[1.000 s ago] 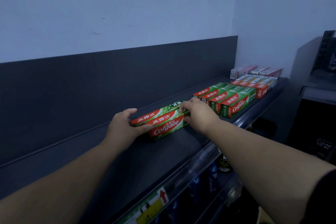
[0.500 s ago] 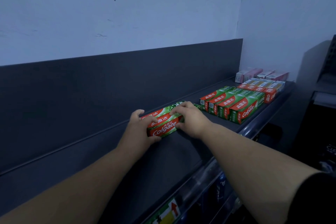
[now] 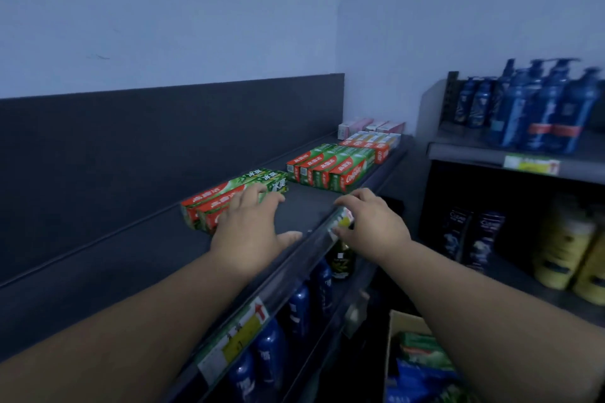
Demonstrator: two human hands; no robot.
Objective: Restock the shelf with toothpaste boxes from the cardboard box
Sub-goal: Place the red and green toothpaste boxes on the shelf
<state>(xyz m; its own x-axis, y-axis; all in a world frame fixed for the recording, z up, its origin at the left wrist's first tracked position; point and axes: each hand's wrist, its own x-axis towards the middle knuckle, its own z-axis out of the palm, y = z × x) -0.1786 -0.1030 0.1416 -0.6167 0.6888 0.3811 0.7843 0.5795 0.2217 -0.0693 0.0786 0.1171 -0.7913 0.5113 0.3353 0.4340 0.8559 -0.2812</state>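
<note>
Hands are being held apart and open: left hand (image 3: 252, 227) over the toothpaste boxes (image 3: 214, 200), right hand (image 3: 371, 224) at the shelf rail (image 3: 302, 260).

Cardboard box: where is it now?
Head view, bottom right: the cardboard box sits low, just right of the lower blue bottles, partly hidden behind the right arm.
</note>
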